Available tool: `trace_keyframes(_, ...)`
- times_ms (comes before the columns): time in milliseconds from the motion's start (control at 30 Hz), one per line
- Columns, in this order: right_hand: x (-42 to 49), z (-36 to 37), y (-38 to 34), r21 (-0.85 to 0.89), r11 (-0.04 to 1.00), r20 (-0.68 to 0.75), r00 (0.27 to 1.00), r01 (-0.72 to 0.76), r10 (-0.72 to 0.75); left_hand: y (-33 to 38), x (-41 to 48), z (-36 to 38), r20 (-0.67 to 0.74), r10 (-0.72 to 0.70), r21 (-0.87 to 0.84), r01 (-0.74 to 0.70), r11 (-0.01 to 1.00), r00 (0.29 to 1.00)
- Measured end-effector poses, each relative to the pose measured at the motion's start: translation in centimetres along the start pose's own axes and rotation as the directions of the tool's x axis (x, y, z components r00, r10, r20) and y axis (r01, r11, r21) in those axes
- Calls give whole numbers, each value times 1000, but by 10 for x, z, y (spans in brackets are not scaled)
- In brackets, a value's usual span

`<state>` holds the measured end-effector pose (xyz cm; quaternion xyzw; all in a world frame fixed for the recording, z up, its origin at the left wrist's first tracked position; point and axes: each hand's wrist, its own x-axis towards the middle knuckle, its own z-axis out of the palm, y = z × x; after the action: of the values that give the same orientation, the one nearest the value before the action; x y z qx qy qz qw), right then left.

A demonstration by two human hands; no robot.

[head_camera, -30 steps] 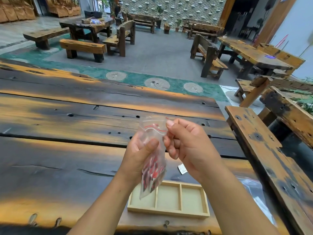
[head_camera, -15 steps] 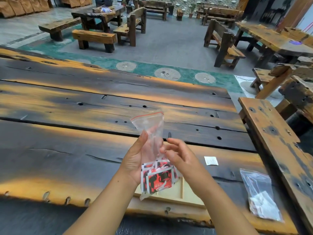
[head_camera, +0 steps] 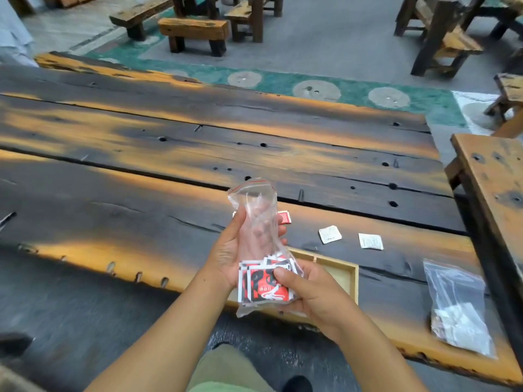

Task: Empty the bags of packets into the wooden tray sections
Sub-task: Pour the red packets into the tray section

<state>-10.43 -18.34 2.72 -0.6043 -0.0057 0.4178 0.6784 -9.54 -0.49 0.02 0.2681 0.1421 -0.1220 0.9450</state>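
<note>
Both grips closed on clear bag (head_camera: 259, 219): left hand (head_camera: 235, 250) mid-bag, right hand (head_camera: 308, 290) pinching red packets (head_camera: 263, 284) over wooden tray (head_camera: 343, 274).

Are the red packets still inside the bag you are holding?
Yes, inside. The red packets sit bunched at the bottom of the clear bag, gripped by the left hand and right hand.

Worktop (head_camera: 141, 176): heavy dark planks with charred patches, orange-lit streaks, knot holes and long cracks.
Bench at right (head_camera: 492, 176): weathered wood, just beside the worktop's end.
Floor (head_camera: 325, 43): grey, with a green strip (head_camera: 277, 82) bearing pale round discs (head_camera: 316, 90).
Far benches (head_camera: 194, 31): rough timber, well apart from the worktop.
Far chair (head_camera: 441, 38): dark wood, upper right.
Trouser leg (head_camera: 223, 372): olive green, below the worktop's near edge.
</note>
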Motion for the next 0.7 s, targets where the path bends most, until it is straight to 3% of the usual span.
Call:
trace_keyframes(300,12,22,13,189,955,-66,968,-228,244,-12,20,-38,-123,-74,-103,61,993,990)
trace_keyframes(700,33,49,42,322,897,-157,917,-302,365,-21,14,-92,-133,-264,-198,236,951,955)
